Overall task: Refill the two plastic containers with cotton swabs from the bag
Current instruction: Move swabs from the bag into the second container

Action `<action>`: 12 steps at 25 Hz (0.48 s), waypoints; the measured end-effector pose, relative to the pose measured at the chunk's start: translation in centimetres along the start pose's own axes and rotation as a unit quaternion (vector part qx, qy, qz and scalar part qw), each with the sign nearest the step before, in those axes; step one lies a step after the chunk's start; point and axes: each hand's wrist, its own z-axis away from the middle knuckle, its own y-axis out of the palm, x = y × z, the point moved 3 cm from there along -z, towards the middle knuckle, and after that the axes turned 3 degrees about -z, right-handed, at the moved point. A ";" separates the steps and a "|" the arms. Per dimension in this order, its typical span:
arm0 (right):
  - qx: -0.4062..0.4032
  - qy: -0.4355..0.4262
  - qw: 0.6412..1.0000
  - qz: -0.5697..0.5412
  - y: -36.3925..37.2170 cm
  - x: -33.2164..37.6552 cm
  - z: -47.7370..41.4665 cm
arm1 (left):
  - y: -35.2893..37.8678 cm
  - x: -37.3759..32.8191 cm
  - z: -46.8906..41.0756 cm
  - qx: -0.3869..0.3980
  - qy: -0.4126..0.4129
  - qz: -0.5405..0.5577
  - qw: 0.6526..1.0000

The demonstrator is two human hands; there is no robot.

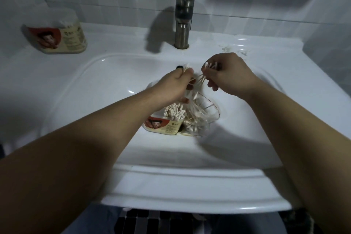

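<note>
Two containers [57, 37] [164, 126], one bag [199, 118], one faucet [183, 19], two hands [176, 85] [228, 74] — swabs [173, 111] (bunched) beyond counting.

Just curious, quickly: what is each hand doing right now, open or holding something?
Left hand: closed around a bunch of cotton swabs.
Right hand: closed, pinching a second bunch.

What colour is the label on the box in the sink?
Red and cream label, head view.
</note>
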 end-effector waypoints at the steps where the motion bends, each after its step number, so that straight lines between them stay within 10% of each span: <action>1: 0.007 -0.005 1.000 -0.016 0.1 0.1 0.0 | 0.1 0.0 -0.1 0.011 0.012 0.009 1.000; 12: 0.041 0.006 0.987 -0.157 1.2 -0.4 -0.7 | 0.4 0.3 -0.4 0.070 0.051 -0.082 0.993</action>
